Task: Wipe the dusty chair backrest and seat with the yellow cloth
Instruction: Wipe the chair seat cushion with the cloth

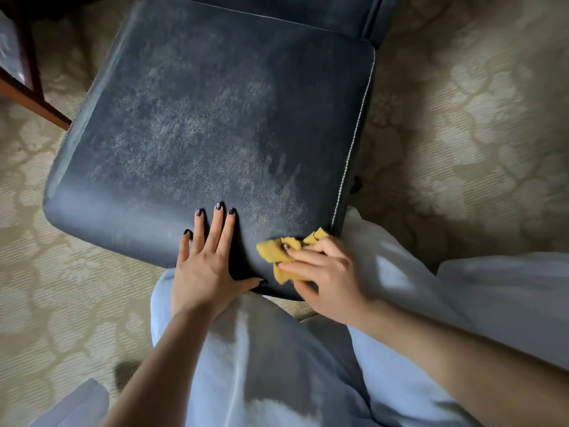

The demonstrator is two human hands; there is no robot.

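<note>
Head view, looking down on the chair. The seat [215, 118] is dark blue and padded, with a line of pale stitching [354, 143] down its right edge. A grey, mottled film of dust covers its centre and right half. The strip nearest you looks darker and smoother. Only the lowest part of the backrest [277, 7] shows, at the top of the frame, meeting the seat along its far edge.

Your left grip [203, 266] lies palm down on the front of the seat. Its fingers are straight and spread, the nails painted dark, and the thumb reaches out to the right along the front edge.

Your right grip [326, 272] sits at the front right corner of the seat, just beside the left one. Its fingers curl over the yellow cloth [274, 251] and pinch it, bunched, against the upholstery, with the thumb beneath. The cloth pokes out to the left and above the fingers and rests on the seat, close to the corner stitching.

Around the chair lies a beige carpet [462, 118] with a large flower pattern. A brown wooden frame [30, 100] crosses the upper left corner. Your pale blue garment [261, 365] fills the lower middle, its folds touching the front of the seat.
</note>
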